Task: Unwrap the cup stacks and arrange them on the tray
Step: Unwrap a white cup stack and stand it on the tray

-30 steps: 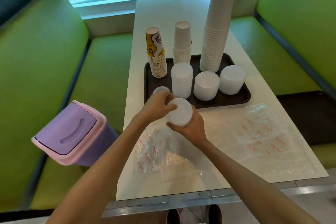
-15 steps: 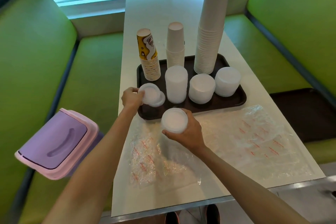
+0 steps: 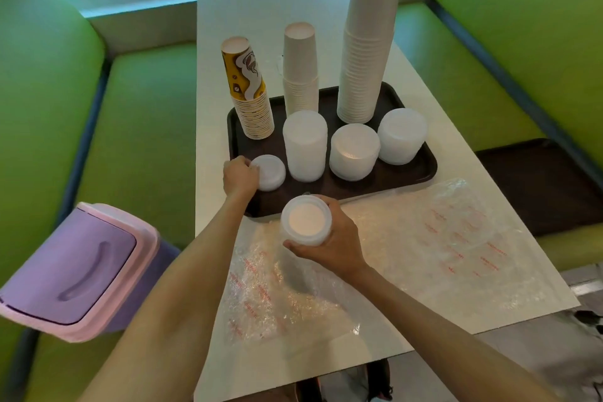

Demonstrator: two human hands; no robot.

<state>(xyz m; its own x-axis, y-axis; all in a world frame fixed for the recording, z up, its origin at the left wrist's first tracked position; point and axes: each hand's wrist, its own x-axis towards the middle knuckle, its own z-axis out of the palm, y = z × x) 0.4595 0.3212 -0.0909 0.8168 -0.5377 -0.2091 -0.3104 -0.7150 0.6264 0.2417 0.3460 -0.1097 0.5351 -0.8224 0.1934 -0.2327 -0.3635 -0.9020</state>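
Note:
A dark brown tray (image 3: 421,170) lies on the white table and carries a yellow patterned cup stack (image 3: 249,91), a short white cup stack (image 3: 300,68), a very tall white cup stack (image 3: 365,52) and three stacks of white lids (image 3: 305,145). My left hand (image 3: 239,176) grips a small pile of white lids (image 3: 269,171) at the tray's near left corner. My right hand (image 3: 329,238) holds a stack of translucent lids (image 3: 305,220) still inside its clear wrapper, just in front of the tray.
Clear plastic wrappers with red print (image 3: 440,238) cover the near part of the table (image 3: 261,3). A purple lidded bin (image 3: 71,271) sits on the green bench at the left. Another dark tray (image 3: 538,183) lies on the right bench.
My left hand took a few lids from the stack in my right hand, carried them left and set them down on the tray's near left corner. The right hand stayed almost still.

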